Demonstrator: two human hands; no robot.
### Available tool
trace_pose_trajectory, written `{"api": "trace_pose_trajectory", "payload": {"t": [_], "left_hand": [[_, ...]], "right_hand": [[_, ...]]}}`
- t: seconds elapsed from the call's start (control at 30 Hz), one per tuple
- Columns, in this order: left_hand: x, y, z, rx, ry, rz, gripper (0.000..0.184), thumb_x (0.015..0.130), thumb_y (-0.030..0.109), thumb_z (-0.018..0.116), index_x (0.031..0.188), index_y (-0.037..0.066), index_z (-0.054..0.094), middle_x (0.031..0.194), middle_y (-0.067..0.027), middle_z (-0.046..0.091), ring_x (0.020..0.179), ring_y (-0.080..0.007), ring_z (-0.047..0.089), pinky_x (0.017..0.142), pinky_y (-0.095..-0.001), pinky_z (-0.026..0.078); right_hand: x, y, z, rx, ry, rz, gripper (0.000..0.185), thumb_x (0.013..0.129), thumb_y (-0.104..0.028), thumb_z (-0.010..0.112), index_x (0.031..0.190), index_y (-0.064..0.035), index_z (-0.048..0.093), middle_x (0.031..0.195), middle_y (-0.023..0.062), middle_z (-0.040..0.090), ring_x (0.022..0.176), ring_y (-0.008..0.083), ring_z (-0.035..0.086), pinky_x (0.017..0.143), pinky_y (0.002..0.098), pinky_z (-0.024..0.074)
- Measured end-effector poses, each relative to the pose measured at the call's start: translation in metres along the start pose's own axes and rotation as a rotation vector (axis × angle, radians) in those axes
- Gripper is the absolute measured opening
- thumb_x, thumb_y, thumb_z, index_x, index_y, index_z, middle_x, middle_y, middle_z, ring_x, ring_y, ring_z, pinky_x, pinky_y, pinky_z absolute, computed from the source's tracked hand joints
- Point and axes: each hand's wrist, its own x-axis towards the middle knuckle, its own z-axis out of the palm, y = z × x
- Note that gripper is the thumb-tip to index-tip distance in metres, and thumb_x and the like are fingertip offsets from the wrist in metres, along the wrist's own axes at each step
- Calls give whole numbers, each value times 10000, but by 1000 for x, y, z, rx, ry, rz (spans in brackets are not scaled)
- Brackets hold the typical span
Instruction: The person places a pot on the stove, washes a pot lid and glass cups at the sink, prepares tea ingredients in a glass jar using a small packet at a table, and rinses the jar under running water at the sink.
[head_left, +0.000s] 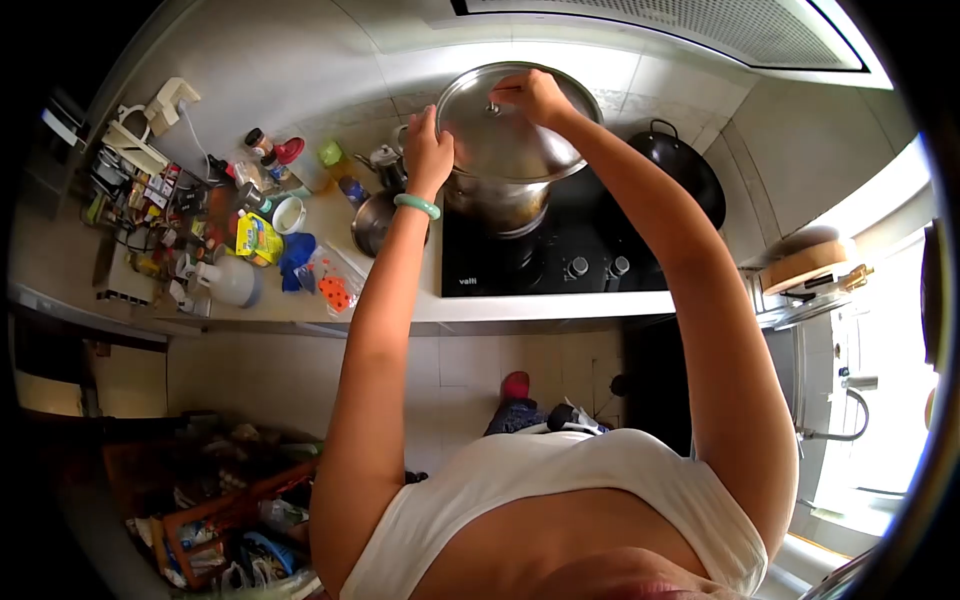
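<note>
A large round metal lid (550, 140) sits over the steel pot (495, 205) on the black stove. The fingers of my right hand (535, 95) are closed around the lid's knob. My left hand (430, 155) is at the left edge of the lid, its fingers stretched upward and the thumb apart; whether it touches the rim I cannot tell. A green bangle (417, 206) circles my left wrist. Below that wrist, a metal bowl or pan (376, 222) stands on the counter, partly hidden by my forearm.
The black glass stove (590, 240) has two knobs at its front, with a black wok (690, 175) on its right. Left on the counter (330, 320) stand a white jug (230, 280), a yellow pouch (258, 237), a small kettle (385, 165) and several jars. A range hood (690, 25) hangs above.
</note>
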Motion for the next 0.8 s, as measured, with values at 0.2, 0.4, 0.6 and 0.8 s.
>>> {"api": "trace_pose_trajectory", "payload": {"t": [0.2, 0.4, 0.6, 0.8], "left_hand": [[13, -58, 14, 308, -44, 30, 464, 839, 180, 486, 1291, 86, 446, 1337, -80, 459, 1280, -316, 347, 1008, -562, 249], [15, -69, 18, 422, -153, -37, 441, 850, 207, 464, 1286, 137, 458, 1372, -25, 432, 1319, -281, 303, 988, -653, 194], [14, -82, 25, 384, -173, -54, 441, 852, 207, 433, 1289, 150, 459, 1391, -27, 403, 1331, -289, 276, 1003, -660, 156], [17, -80, 17, 321, -167, -106, 469, 791, 187, 454, 1256, 138, 496, 1370, -132, 411, 1318, -326, 291, 968, -682, 195]], "right_hand": [[29, 21, 47, 103, -50, 174, 220, 740, -243, 698, 907, -100, 705, 832, 106, 680, 726, 228, 641, 706, 317, 500], [34, 40, 67, 68, -1, 148, 231, 728, -254, 689, 897, -97, 708, 839, 126, 676, 770, 246, 647, 743, 330, 499], [39, 45, 78, 41, 7, 125, 223, 712, -262, 695, 885, -123, 716, 850, 112, 678, 798, 253, 647, 756, 329, 503], [38, 38, 80, 5, -6, 157, 243, 711, -283, 711, 892, -121, 713, 838, 118, 676, 774, 264, 651, 744, 333, 506]]}}
